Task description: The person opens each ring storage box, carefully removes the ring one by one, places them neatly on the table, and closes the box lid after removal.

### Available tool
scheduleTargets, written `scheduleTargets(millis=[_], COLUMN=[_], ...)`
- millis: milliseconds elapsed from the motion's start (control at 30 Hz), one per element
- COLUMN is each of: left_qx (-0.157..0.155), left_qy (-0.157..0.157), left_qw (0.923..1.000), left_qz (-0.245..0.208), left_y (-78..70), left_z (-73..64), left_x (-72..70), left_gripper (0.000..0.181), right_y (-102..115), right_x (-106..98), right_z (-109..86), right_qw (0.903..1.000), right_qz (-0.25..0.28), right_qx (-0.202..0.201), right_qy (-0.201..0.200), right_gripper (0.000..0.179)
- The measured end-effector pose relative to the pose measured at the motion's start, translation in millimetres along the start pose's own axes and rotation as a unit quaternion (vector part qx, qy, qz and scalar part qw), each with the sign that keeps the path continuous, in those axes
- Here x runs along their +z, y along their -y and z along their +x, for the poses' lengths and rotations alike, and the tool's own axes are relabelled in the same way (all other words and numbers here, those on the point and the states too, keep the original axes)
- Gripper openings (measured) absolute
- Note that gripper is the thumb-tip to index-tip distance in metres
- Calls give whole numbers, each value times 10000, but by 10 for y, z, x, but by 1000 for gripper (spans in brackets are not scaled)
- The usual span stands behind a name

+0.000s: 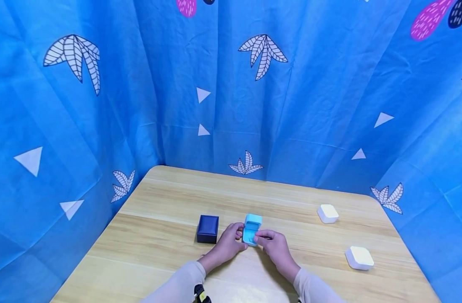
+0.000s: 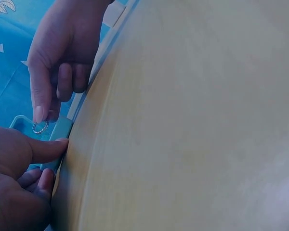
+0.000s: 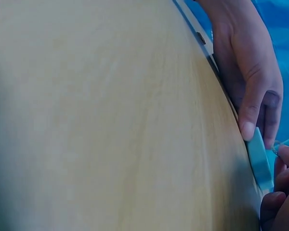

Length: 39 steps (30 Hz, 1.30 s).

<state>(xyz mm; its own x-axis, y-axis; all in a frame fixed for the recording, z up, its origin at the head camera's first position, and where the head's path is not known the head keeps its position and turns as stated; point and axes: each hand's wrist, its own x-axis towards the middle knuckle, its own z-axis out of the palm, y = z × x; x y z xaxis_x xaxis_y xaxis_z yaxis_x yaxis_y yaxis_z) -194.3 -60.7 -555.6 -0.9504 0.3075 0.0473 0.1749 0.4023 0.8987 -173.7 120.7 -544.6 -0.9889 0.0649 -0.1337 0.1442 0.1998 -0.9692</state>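
A small turquoise ring box (image 1: 253, 220) stands with its lid raised on the wooden table. My left hand (image 1: 228, 243) grips it from the left, thumb along the near side. From the right, my right hand (image 1: 275, 248) reaches to the box opening. Its thumb and forefinger pinch a thin silvery ring (image 2: 40, 129), seen best in the left wrist view just over the box's inside. Whether the ring touches the lining cannot be told. In the right wrist view, the box's near wall (image 3: 260, 161) shows between both hands.
A closed dark blue box (image 1: 207, 229) sits left of my left hand. Two white rounded boxes stand to the right, one farther back (image 1: 328, 213) and one nearer (image 1: 359, 258). A blue patterned curtain (image 1: 185, 139) hangs behind the table (image 1: 170, 189).
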Motion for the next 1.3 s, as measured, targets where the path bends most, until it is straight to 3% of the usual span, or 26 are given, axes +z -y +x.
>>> scheduleTargets(millis=[267,967,1300], left_qx=[-4,4,0], left_qy=[31,-25,-56], left_qw=[10000,10000,10000], left_qz=[17,0,18], left_y=[-6,13,33], left_z=[0,21,19], left_x=[-5,4,16], left_gripper=[59,57,58], right_y=[11,-10,-33], right_x=[-9,23,37], right_z=[-111,-404,-452], right_qw=[9995,9876,9702], right_qz=[-299,-1071,-1960], right_qx=[-74,-736,-1189], right_qy=[76,877,792], right_gripper=[19,11,6])
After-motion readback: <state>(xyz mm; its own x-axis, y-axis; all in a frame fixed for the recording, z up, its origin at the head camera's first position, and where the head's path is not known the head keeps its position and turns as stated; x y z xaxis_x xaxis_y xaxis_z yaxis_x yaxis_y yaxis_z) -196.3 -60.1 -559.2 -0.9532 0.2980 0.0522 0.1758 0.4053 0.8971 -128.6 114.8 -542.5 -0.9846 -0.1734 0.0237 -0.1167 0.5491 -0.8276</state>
